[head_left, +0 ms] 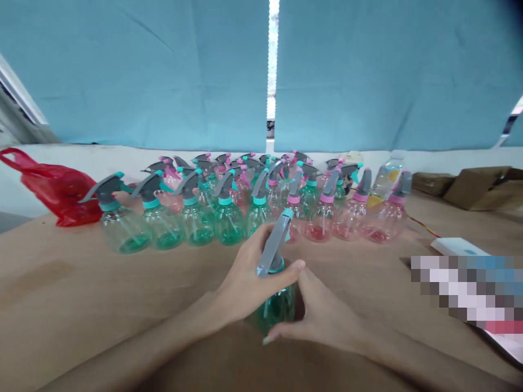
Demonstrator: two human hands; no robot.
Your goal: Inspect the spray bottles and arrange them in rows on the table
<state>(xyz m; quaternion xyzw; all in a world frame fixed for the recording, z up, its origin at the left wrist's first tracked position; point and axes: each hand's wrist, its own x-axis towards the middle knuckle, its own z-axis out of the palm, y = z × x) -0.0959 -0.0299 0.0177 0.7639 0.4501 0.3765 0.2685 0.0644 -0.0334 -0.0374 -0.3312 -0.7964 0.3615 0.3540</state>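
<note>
A green spray bottle (281, 305) with a grey trigger head and teal collar stands upright between my hands near the table's front. My left hand (253, 277) is wrapped round its upper part, just below the spray head, with the thumb across the front. Lower down, my right hand (322, 313) grips the bottle's right side, its thumb in front. Behind them is a row of spray bottles: green ones (231, 223) at the left and centre, pink ones (321, 223) at the right, with several more behind.
A red plastic bag (61, 190) lies at the left of the table (53, 305). At the right are a clear large bottle (386, 177), brown cardboard (482, 188), a white box (460, 246) and a pixelated item (469, 288). Blue curtains (163, 76) hang behind.
</note>
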